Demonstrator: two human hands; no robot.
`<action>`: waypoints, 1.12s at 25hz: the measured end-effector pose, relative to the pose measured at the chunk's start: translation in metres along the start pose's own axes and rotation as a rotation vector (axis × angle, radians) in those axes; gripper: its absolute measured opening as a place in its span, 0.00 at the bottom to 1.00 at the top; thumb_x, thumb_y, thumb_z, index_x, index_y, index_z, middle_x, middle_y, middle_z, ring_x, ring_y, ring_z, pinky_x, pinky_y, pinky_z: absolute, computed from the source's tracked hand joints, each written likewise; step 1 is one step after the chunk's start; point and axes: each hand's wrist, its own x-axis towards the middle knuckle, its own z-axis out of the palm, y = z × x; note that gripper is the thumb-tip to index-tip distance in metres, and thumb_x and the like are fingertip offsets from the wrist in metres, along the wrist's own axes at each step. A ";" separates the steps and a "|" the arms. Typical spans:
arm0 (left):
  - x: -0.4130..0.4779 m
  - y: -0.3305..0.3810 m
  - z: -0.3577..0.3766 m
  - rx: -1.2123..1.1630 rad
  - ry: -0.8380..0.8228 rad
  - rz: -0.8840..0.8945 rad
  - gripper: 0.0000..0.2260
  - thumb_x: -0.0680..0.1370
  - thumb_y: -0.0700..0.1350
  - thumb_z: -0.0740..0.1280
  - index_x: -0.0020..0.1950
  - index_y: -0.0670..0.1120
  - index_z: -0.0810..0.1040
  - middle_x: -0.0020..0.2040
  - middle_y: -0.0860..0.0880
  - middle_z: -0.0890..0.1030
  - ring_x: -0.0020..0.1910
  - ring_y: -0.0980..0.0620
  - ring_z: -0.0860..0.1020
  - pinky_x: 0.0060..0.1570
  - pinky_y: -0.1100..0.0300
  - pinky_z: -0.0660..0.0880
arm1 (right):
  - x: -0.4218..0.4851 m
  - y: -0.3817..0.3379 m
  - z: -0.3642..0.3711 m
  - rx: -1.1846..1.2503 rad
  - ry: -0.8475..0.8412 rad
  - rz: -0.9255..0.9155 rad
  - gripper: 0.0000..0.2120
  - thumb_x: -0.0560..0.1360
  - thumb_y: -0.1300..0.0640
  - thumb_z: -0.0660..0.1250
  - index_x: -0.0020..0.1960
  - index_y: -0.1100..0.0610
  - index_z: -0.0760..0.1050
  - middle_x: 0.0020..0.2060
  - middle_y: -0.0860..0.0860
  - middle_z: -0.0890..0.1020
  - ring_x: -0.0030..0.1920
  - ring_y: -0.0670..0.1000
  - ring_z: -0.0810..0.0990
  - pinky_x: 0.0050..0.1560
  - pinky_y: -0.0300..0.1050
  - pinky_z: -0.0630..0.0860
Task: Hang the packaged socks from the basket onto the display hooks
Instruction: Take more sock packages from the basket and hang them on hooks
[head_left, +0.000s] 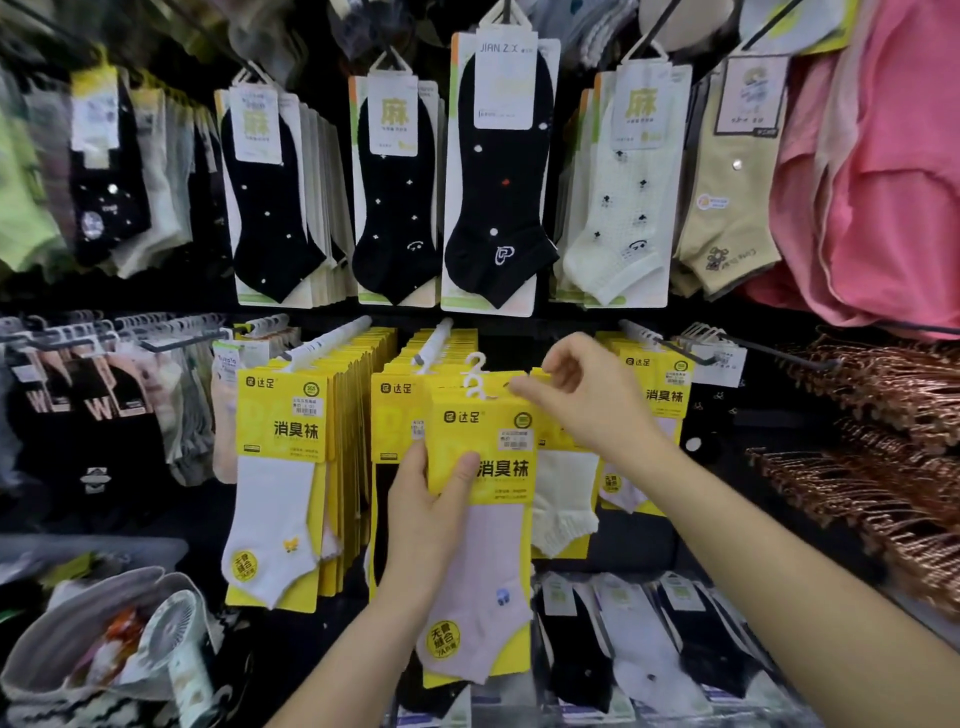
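Gripping the yellow sock pack (488, 519) by its left edge, the left hand (426, 499) holds it just below the white display hook (434, 343) while the right hand (582, 395) pinches its top right corner beside the curly plastic hanger (475, 376), the card reading "达足" and "消臭袜" over a lilac knit sock.

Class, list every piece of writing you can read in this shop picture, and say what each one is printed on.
"JIAN Z.X": white card on the tall black sock.
"麻": card on the neighbouring black sock.
"达足": held yellow pack.
"消臭袜": the same pack.
"无骨缝合": its round sticker.
"WL": dark socks, left.
Barcode labels and small print: too small to read.
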 end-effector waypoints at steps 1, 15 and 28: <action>-0.002 0.002 0.006 -0.021 -0.009 0.004 0.07 0.76 0.45 0.67 0.51 0.55 0.75 0.48 0.58 0.81 0.46 0.67 0.78 0.41 0.74 0.74 | -0.004 -0.001 0.003 -0.028 -0.063 0.021 0.18 0.60 0.37 0.71 0.37 0.46 0.68 0.33 0.43 0.73 0.33 0.42 0.71 0.34 0.39 0.69; -0.007 -0.005 0.045 -0.097 -0.044 -0.055 0.06 0.79 0.46 0.61 0.54 0.48 0.75 0.49 0.52 0.81 0.49 0.55 0.80 0.45 0.64 0.77 | -0.010 0.019 -0.027 -0.086 -0.086 0.016 0.03 0.72 0.55 0.71 0.40 0.48 0.80 0.39 0.45 0.76 0.40 0.46 0.74 0.44 0.42 0.71; -0.002 -0.025 0.000 -0.074 0.127 -0.026 0.08 0.81 0.47 0.57 0.51 0.53 0.76 0.44 0.61 0.81 0.43 0.65 0.78 0.41 0.73 0.73 | 0.038 0.021 -0.037 -0.152 -0.019 0.070 0.09 0.75 0.59 0.64 0.38 0.50 0.73 0.33 0.46 0.79 0.38 0.49 0.78 0.36 0.39 0.73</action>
